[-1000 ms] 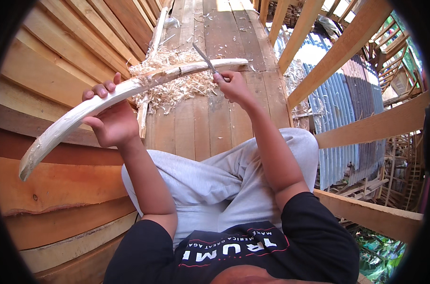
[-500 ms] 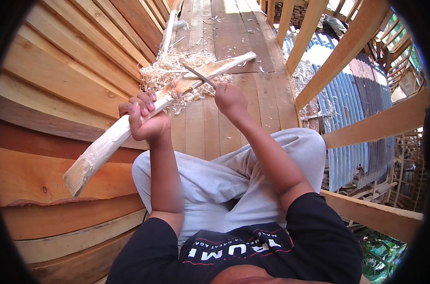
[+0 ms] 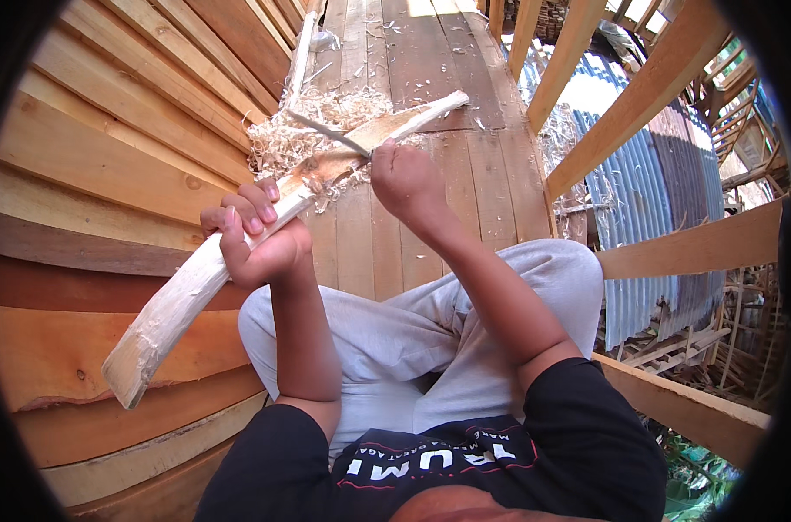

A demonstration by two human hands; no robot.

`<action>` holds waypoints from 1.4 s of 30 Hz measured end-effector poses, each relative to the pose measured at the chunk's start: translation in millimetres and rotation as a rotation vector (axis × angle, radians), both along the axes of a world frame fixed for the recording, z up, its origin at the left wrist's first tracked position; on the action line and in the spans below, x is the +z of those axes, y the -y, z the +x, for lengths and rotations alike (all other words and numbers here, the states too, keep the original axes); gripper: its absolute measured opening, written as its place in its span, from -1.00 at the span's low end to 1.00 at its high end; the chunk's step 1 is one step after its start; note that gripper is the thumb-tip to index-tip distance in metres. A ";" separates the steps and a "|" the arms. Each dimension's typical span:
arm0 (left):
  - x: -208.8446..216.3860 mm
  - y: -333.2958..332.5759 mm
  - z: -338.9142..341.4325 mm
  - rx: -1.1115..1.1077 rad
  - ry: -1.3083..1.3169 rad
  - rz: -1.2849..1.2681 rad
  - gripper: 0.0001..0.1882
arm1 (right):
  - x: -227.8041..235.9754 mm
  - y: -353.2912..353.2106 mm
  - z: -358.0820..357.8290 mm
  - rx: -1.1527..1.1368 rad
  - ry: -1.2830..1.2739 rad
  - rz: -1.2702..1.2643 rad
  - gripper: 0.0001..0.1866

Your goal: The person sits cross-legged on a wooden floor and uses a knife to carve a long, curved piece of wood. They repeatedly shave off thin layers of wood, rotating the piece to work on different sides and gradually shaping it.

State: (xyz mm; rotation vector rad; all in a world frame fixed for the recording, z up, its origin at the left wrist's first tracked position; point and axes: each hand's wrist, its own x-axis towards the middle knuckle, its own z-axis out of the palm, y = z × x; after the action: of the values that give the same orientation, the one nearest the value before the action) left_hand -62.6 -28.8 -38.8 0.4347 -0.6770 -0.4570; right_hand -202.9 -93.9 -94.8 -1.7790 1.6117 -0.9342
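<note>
Left hand (image 3: 269, 248) is clasping wood (image 3: 187, 296), right hand (image 3: 408, 183) a knife (image 3: 326, 131), fingers curled; near end is looking shaved, browner middle (image 3: 330, 165) perhaps unfinished.

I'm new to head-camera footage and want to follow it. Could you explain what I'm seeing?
There is no machine here, just a person's two bare hands. The view comes from a wide fisheye camera worn on the head and looking down, so straight edges bend near the rim, and picture left is the person's left. The left hand grips a long, pale piece of wood. The right hand holds a knife, its blade crossing over the wood; whether it touches is hard to tell. Beyond the hands, curly wood shavings lie on the plank floor.
</note>
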 end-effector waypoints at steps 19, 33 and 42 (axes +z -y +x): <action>5.5 5.7 3.5 0.040 -0.099 0.073 -0.78 | -1.8 2.3 -1.3 0.079 -0.058 0.142 -0.41; -5.8 17.9 23.2 0.080 -0.217 0.140 -0.78 | -14.6 -4.9 13.8 0.042 -0.096 0.024 -0.44; -9.3 16.9 18.3 0.010 -0.167 0.067 -0.83 | 0.5 -13.8 14.9 0.072 -0.087 0.032 -0.42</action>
State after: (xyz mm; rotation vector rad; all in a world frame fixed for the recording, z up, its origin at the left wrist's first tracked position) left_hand -44.4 -45.7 -48.1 0.4574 -0.4987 -0.5019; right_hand -188.0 -80.1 -94.3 -1.8654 1.5954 -0.8047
